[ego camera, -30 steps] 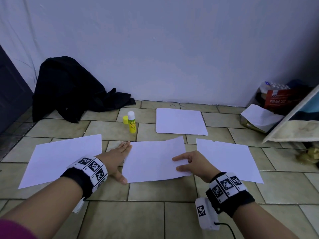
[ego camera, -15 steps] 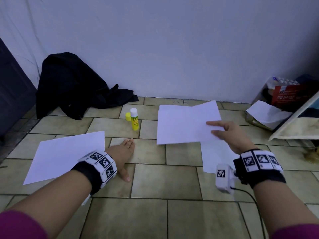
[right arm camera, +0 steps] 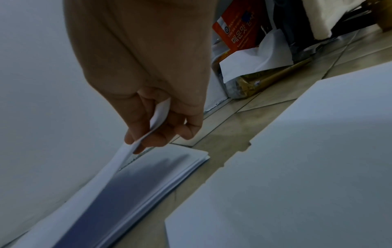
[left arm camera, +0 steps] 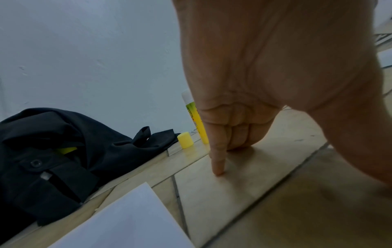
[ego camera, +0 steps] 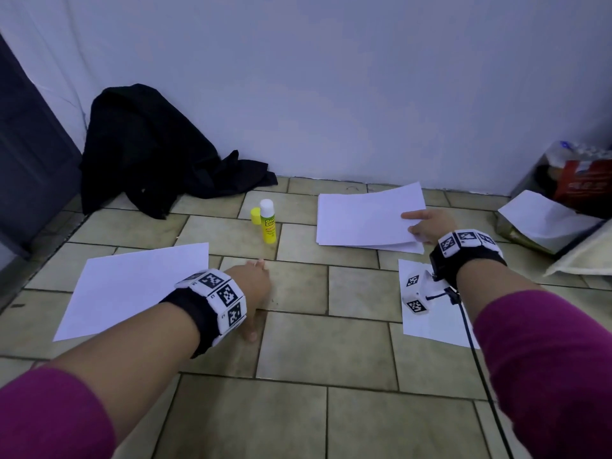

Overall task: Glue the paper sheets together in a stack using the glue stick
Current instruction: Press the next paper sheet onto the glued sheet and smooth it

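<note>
My right hand (ego camera: 427,228) pinches the right edge of a white paper sheet (ego camera: 364,213) and holds it just over the far paper stack (ego camera: 402,248); the right wrist view shows the sheet (right arm camera: 158,117) between thumb and fingers above the stack (right arm camera: 165,169). My left hand (ego camera: 255,286) rests flat with straight fingers on the bare tiled floor. An uncapped yellow glue stick (ego camera: 267,221) stands upright beyond the left hand, its yellow cap (ego camera: 255,215) beside it. The cap (left arm camera: 185,140) and the glue stick (left arm camera: 198,124) also show in the left wrist view. One more white sheet (ego camera: 132,289) lies at the left, another (ego camera: 430,319) under my right wrist.
A black garment (ego camera: 149,160) is heaped against the wall at the far left. At the far right stand an orange packet (ego camera: 583,183), a crumpled white paper (ego camera: 543,217) and a leaning board (ego camera: 586,253). A dark panel (ego camera: 29,160) borders the left side.
My right hand lifted the middle sheet off the floor and carried it away to the far stack, lowering it there. My left hand stayed flat on the tiles.
</note>
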The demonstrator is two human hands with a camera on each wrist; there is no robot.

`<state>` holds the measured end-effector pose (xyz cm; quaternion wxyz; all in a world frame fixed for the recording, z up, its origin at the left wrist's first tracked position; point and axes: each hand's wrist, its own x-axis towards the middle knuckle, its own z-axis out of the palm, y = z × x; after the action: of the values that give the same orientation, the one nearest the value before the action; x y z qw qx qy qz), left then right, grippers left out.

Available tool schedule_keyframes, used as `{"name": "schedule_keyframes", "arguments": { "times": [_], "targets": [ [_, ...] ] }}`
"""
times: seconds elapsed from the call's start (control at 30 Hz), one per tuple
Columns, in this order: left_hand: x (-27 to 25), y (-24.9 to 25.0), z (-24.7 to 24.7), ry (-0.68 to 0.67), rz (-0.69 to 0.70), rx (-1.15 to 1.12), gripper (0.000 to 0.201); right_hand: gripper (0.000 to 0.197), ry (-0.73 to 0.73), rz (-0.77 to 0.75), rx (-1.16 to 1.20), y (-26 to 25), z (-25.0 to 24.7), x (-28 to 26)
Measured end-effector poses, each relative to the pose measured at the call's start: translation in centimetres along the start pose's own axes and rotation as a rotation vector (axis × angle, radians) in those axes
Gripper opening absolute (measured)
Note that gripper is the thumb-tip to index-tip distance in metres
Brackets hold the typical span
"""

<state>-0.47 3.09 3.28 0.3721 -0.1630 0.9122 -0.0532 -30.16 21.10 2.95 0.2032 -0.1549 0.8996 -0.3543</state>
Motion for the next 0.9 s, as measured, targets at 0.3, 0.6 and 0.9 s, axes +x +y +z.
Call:
{"name": "schedule_keyframes", "arguments": {
  "times": [0.3,0.6,0.9],
  "targets": [
    [0.5,-0.2,0.6,0.039,-0.014,-0.024,0.131,0.039,-0.004,0.025,-0.130,0.2,1.3,1.9],
    [0.2,-1.0,1.2,0.055,0.016,-0.115,0.134,0.039,-0.036,0.117,-0.297,0.0,2.4,2.9],
    [0.3,-1.0,1.5,0.038,0.012,-0.136,0.135,0.049,-0.022,0.141,-0.261,0.5,2.1,3.7]
  ]
}}
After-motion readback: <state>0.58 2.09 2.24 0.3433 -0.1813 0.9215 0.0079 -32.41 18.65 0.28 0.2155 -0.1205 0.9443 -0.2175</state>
